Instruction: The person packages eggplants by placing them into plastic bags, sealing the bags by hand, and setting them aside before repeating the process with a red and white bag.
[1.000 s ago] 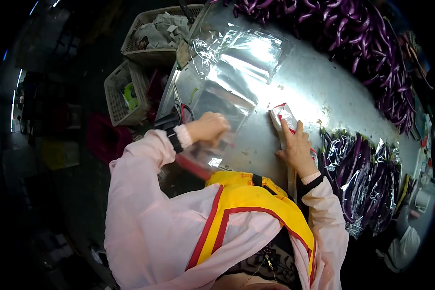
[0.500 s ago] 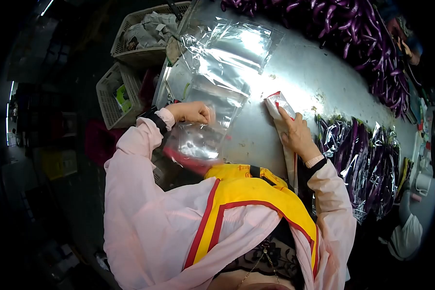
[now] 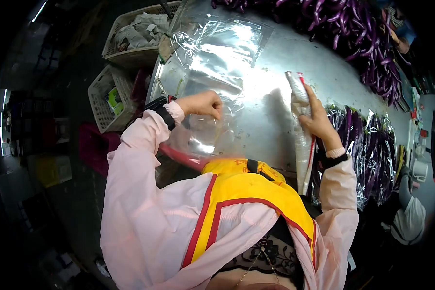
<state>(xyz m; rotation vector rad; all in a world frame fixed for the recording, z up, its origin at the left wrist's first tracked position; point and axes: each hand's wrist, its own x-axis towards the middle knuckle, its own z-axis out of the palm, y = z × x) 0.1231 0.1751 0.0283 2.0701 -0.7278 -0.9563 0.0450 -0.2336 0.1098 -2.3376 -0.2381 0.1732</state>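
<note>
My left hand (image 3: pixel 202 104) is closed, its fingertips pointing down over clear plastic bags (image 3: pixel 209 87) spread across the metal table. Whether a bag's thin film is between those fingers is hidden. On the other side, my right hand (image 3: pixel 320 119) grips a long, narrow, folded white packet with red edges (image 3: pixel 300 102), held nearly upright above the tabletop. Several bagged eggplants (image 3: pixel 360 150) lie just right of that hand.
A large heap of loose purple eggplants (image 3: pixel 343 24) covers the table's far right. Left of the metal table (image 3: pixel 263 130) stand a crate with crumpled newspaper (image 3: pixel 140 34) and another white crate (image 3: pixel 101 99). Part of another person (image 3: pixel 408 217) shows at right.
My right hand has moved right with the packet, turning it more upright. My left hand has shifted slightly right and up over the bags, still closed.
</note>
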